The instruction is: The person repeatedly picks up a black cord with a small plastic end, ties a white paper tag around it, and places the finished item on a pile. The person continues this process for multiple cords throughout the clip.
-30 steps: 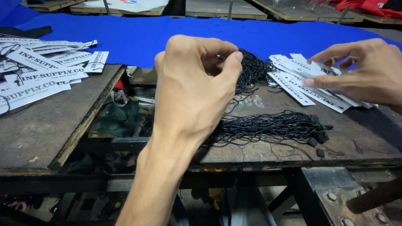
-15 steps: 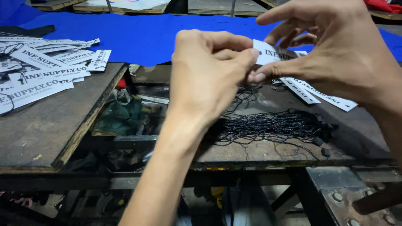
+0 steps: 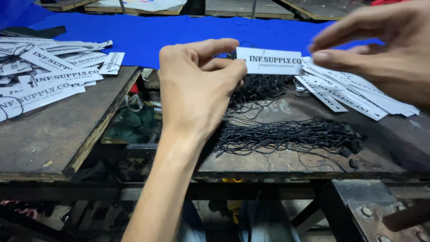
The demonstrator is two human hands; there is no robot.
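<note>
the left hand (image 3: 197, 89) pinches a white paper tag (image 3: 269, 60) by its left end between thumb and fingers (image 3: 233, 67), holding it up over the table (image 3: 277, 159) above a bundle of black strings (image 3: 286, 134). the right hand (image 3: 376, 49) hovers just beside the tag's right end, fingers loosely open and empty (slightly blurred). a stack of tags (image 3: 358, 96) lies below it, more tags (image 3: 40, 85) far left

This is a workshop. Old wooden benches (image 3: 53, 139) hold piles of white paper tags (image 3: 49, 80) at 10 o'clock, black strings (image 3: 286, 134) at 4 o'clock, and blue cloth (image 3: 188, 31) at 12 o'clock.
</note>
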